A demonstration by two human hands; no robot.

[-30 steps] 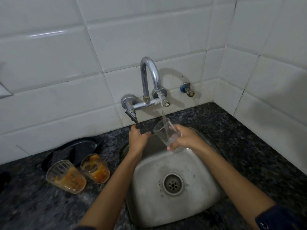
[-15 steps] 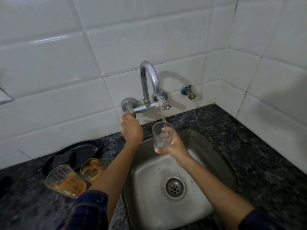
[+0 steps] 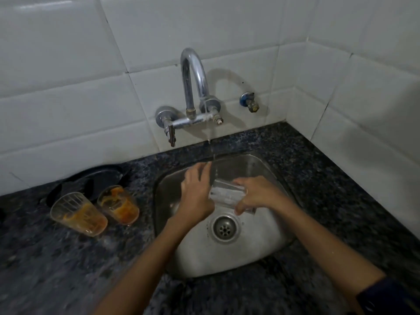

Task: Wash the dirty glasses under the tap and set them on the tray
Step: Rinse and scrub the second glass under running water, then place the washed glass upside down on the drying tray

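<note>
A clear glass (image 3: 227, 196) lies tipped on its side over the steel sink (image 3: 268, 244), held by my right hand (image 3: 256, 194). My left hand (image 3: 196, 192) is against the glass's mouth on its left, fingers spread over the rim. A thin stream of water falls from the chrome tap (image 3: 194, 87) toward the glass. Two dirty glasses with orange residue stand on the counter left of the sink: one nearer the front (image 3: 77, 213) and one beside it (image 3: 119, 204). Behind them lies a dark tray (image 3: 100, 176) by the wall.
Dark speckled stone counter (image 3: 341, 201) surrounds the sink. White tiled walls meet in a corner at the right. The tap's lever handle (image 3: 170, 133) hangs at the left; a small blue valve (image 3: 248, 102) sticks out of the wall at the right. The drain (image 3: 225, 227) is open.
My left hand has left the tap handle and come down to the glass. My right hand lowered the glass into the sink and tipped it from upright onto its side.
</note>
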